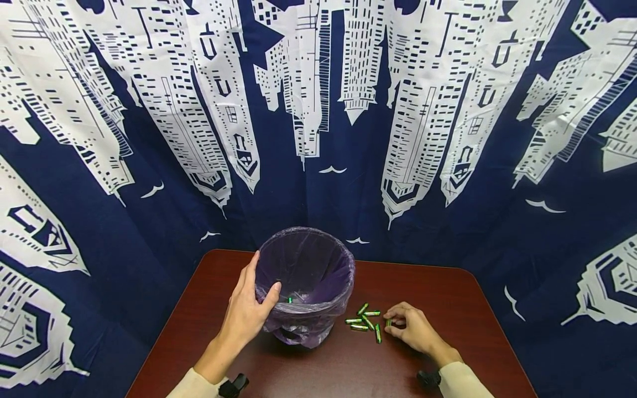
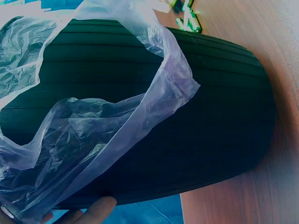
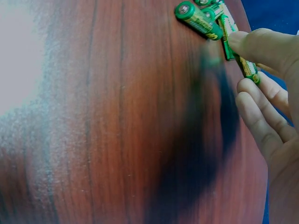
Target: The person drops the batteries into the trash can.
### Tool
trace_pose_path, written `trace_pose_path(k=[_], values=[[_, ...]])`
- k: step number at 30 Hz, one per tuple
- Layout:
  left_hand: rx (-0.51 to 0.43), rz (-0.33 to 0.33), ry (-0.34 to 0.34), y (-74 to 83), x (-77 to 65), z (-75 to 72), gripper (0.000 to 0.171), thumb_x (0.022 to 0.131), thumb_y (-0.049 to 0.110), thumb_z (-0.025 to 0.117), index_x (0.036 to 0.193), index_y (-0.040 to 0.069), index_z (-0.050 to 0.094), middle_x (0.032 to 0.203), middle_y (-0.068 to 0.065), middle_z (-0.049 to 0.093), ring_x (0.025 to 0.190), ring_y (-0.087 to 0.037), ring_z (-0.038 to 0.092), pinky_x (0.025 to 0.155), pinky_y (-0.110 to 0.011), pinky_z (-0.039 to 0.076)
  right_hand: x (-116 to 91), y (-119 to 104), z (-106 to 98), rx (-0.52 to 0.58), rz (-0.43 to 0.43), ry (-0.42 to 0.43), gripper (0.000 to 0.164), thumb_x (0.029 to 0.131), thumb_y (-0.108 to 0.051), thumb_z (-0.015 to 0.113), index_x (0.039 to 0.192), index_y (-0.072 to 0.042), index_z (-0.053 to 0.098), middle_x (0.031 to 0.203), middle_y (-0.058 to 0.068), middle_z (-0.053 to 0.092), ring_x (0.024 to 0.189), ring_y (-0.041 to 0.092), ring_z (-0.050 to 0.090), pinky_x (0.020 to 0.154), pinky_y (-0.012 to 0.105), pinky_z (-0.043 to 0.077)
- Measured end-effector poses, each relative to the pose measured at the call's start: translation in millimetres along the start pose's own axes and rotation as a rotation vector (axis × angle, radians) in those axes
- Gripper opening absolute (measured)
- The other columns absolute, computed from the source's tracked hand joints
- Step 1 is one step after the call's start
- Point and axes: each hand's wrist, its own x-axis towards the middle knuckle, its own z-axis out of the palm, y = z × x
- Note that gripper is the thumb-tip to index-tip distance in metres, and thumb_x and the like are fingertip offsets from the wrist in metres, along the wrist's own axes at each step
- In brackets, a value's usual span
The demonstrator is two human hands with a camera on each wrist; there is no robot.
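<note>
The left hand (image 1: 245, 307) holds the rim of a dark ribbed bin (image 2: 229, 112), its thumb over the near left part of the rim and its fingers along the outside. The bin stands upright on a red-brown table (image 1: 448, 298), left of the middle and close to the far edge, lined with a thin see-through purple bag (image 1: 342, 290) that folds over the rim and hangs loose down the outside. Inside lies a small green thing (image 1: 290, 300), too little of it showing to tell more. The right hand (image 1: 413, 329) pinches 1 green battery (image 3: 251, 72) between its thumb and fingers, the gap between them narrow, over the part of the table between the bin and the right edge. Just beside that hand, on its bin side, 6 more green batteries (image 1: 367, 323) lie on their sides in a loose cluster, pointing different ways, some touching. Both arms reach in over the near part of the table in cream sleeves (image 1: 464, 381), with a black strap (image 1: 234, 386) at each wrist. Beyond the far edge hangs a navy curtain (image 1: 308, 204) printed with white upside-down buildings and birds
</note>
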Motion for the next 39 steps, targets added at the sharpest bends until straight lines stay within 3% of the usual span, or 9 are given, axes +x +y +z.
trace_pose_path(k=[13, 18, 23, 30, 39], values=[[0.008, -0.008, -0.003, 0.7, -2.1, -0.4, 0.098, 0.106, 0.05, 0.076, 0.187, 0.022, 0.027, 0.185, -0.014, 0.045, 0.163, -0.047, 0.058, 0.123, -0.079, 0.052, 5, -17, -6, 0.026, -0.135, 0.135, 0.028, 0.095, -0.009, 0.097, 0.121, -0.006, 0.086, 0.124, 0.006, 0.082, 0.103, 0.013, 0.084, 0.091, 0.03, 0.072], [0.008, 0.001, 0.0, 0.6, -0.9, -0.6, 0.098, 0.106, 0.05, 0.076, 0.187, 0.02, 0.028, 0.185, -0.015, 0.045, 0.163, -0.048, 0.058, 0.123, -0.079, 0.053, 10, -35, -13, 0.05, -0.2, 0.169, 0.029, 0.094, -0.005, 0.097, 0.12, -0.011, 0.086, 0.125, 0.008, 0.083, 0.103, 0.015, 0.085, 0.089, 0.031, 0.073], [0.005, 0.003, -0.002, 0.6, -0.9, -0.7, 0.098, 0.107, 0.05, 0.076, 0.187, 0.02, 0.027, 0.185, -0.017, 0.045, 0.162, -0.049, 0.058, 0.121, -0.08, 0.053, 14, -54, -21, 0.057, -0.291, 0.204, 0.031, 0.093, -0.001, 0.097, 0.12, -0.009, 0.085, 0.125, 0.014, 0.082, 0.104, 0.02, 0.086, 0.089, 0.03, 0.073], [0.012, 0.001, -0.002, -0.1, -1.1, -0.5, 0.098, 0.106, 0.05, 0.076, 0.187, 0.02, 0.028, 0.185, -0.016, 0.045, 0.162, -0.049, 0.058, 0.121, -0.08, 0.053, 24, -77, -28, 0.086, -0.356, 0.242, 0.035, 0.09, 0.004, 0.098, 0.12, -0.008, 0.085, 0.125, 0.014, 0.083, 0.105, 0.02, 0.087, 0.091, 0.035, 0.073], [0.01, -0.003, -0.002, 0.2, -1.8, 0.1, 0.098, 0.106, 0.051, 0.075, 0.186, 0.018, 0.028, 0.184, -0.017, 0.046, 0.162, -0.05, 0.058, 0.12, -0.08, 0.054, 31, -105, -41, 0.078, -0.451, 0.295, 0.037, 0.087, 0.006, 0.099, 0.12, -0.004, 0.084, 0.123, 0.015, 0.084, 0.098, 0.029, 0.089, 0.09, 0.032, 0.072]])
